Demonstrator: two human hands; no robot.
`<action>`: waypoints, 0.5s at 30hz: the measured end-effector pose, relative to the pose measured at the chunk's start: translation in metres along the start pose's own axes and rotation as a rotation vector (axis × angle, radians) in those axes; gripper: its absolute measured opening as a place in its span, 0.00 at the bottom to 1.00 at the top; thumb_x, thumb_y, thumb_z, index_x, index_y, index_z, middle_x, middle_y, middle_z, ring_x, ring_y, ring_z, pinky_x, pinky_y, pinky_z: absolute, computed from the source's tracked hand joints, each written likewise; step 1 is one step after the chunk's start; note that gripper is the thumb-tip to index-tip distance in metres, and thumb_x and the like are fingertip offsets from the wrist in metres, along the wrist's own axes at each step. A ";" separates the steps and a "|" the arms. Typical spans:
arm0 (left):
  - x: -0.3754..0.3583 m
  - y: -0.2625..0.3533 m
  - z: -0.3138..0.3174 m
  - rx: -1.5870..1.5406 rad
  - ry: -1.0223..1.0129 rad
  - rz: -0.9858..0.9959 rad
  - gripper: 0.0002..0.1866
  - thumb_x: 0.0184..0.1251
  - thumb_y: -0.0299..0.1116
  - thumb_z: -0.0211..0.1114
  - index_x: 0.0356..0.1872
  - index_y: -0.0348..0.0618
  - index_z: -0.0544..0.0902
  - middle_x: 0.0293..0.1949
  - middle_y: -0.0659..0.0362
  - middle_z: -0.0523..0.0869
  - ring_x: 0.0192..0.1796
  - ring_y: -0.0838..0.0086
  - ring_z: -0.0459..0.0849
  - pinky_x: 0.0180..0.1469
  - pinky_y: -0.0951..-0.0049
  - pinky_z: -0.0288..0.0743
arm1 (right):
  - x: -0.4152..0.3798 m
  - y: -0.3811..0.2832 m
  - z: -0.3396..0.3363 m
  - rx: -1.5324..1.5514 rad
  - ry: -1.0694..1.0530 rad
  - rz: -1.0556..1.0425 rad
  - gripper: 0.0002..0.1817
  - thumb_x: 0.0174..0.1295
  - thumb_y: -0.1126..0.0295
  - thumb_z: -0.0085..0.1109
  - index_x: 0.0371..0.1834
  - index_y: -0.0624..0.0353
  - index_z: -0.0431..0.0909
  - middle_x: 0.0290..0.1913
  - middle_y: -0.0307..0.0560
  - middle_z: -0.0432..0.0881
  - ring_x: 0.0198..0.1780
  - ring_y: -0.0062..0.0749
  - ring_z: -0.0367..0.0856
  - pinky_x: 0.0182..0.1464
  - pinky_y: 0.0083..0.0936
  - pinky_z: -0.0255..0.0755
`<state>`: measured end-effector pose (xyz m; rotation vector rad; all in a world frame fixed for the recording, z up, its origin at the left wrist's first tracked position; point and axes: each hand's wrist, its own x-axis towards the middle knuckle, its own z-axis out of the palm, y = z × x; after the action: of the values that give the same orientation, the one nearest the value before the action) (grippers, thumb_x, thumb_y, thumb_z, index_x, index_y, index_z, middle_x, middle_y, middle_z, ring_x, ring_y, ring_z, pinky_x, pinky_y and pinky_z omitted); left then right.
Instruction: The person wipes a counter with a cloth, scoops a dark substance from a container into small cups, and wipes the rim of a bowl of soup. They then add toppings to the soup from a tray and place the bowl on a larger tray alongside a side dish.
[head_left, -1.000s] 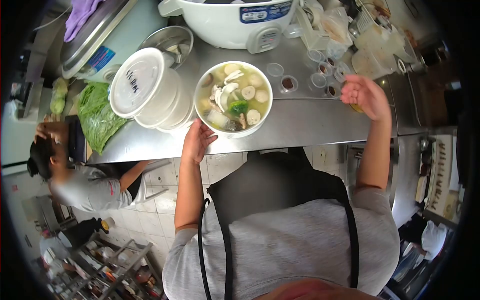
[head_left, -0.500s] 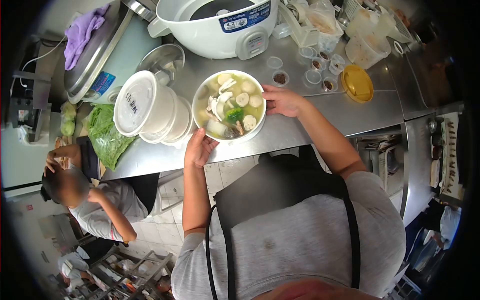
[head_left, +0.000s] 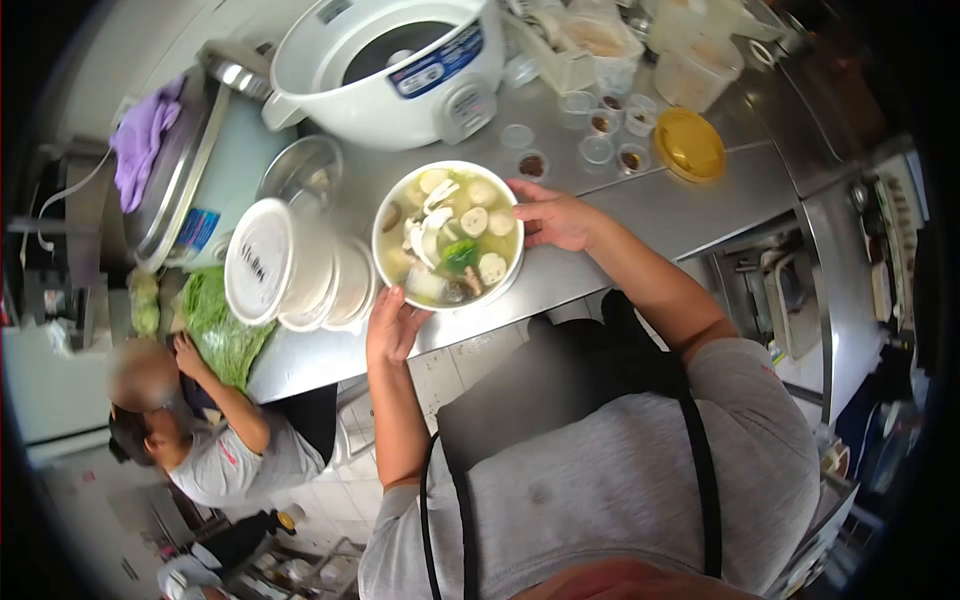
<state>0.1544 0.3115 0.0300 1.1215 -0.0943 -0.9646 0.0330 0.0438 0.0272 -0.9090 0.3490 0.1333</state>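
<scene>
A white round bowl (head_left: 508,277) of soup is held between my two hands over the front of the steel counter. Pale round slices, white mushroom strips and a green broccoli floret (head_left: 459,256) show in its yellowish broth (head_left: 413,197). At the bowl's near left side, my left hand (head_left: 394,326) grips it with the fingers partly hidden beneath. My right hand (head_left: 553,215) holds the right side, fingertips against the wall. Just left of the bowl are stacked white tubs (head_left: 262,262), the top one tilted with handwriting on its lid.
Behind the bowl stands a white rice cooker (head_left: 370,112) beside a metal bowl (head_left: 300,172). Small clear cups (head_left: 597,150) and a yellow lid (head_left: 690,146) lie to the right. Bagged leafy greens (head_left: 215,318) sit left. Another person (head_left: 240,450) is at the counter's left end.
The view has shifted and turned slightly. Both hands keep their hold on the soup bowl. The person on the left has lowered an arm from the head and leaned toward the counter.
</scene>
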 end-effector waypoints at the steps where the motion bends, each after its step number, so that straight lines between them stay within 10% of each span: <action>1: 0.000 0.002 -0.004 0.009 0.027 -0.015 0.27 0.56 0.40 0.59 0.53 0.37 0.63 0.50 0.54 0.72 0.50 0.65 0.73 0.48 0.61 0.71 | -0.003 0.000 0.004 0.006 -0.003 -0.015 0.36 0.52 0.66 0.55 0.64 0.48 0.48 0.56 0.46 0.64 0.53 0.34 0.67 0.50 0.35 0.64; 15: 0.012 0.060 0.022 0.165 -0.413 -0.106 0.29 0.57 0.43 0.58 0.55 0.36 0.62 0.54 0.52 0.69 0.54 0.61 0.70 0.53 0.55 0.68 | -0.086 -0.009 0.053 0.057 0.256 -0.207 0.34 0.55 0.67 0.53 0.64 0.48 0.47 0.55 0.46 0.62 0.54 0.32 0.63 0.50 0.35 0.62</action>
<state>0.1865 0.2926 0.0829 1.0704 -0.4595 -1.2921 -0.0324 0.0834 0.0936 -0.9020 0.4908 -0.1847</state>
